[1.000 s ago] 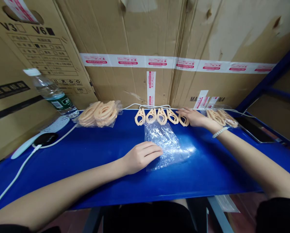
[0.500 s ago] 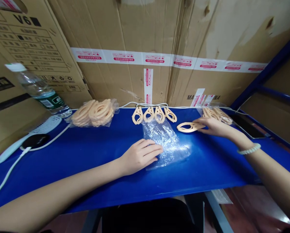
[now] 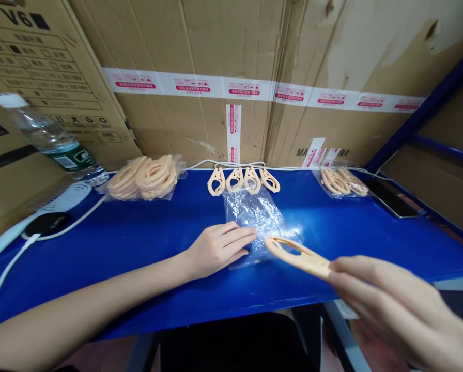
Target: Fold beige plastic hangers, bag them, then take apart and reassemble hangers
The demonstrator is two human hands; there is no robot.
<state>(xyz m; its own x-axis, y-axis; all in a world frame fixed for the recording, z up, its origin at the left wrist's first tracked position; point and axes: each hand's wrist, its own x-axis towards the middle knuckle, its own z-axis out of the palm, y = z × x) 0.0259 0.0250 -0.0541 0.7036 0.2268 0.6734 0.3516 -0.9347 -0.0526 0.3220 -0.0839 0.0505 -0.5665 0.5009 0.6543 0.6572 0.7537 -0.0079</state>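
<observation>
My left hand (image 3: 218,248) lies flat with its fingers stretched out, pressing down the near left edge of a clear plastic bag (image 3: 257,217) on the blue table (image 3: 146,258). My right hand (image 3: 394,305) is raised close to the camera and pinches one end of a peach plastic clip (image 3: 293,253), whose tip points toward the bag's near edge. A row of several more peach clips (image 3: 243,180) lies side by side at the table's back edge, just beyond the bag.
A bag of peach clips (image 3: 144,178) lies at the back left, another bag of clips (image 3: 342,182) at the back right. A water bottle (image 3: 49,139), a white comb (image 3: 33,214), a black puck (image 3: 45,225) with a white cable sit left. Cardboard boxes (image 3: 255,67) wall the back; a phone (image 3: 394,199) lies right.
My right hand lifted one clip from the right end of the row and brought it back toward me, up close to the camera. The left hand stayed on the bag.
</observation>
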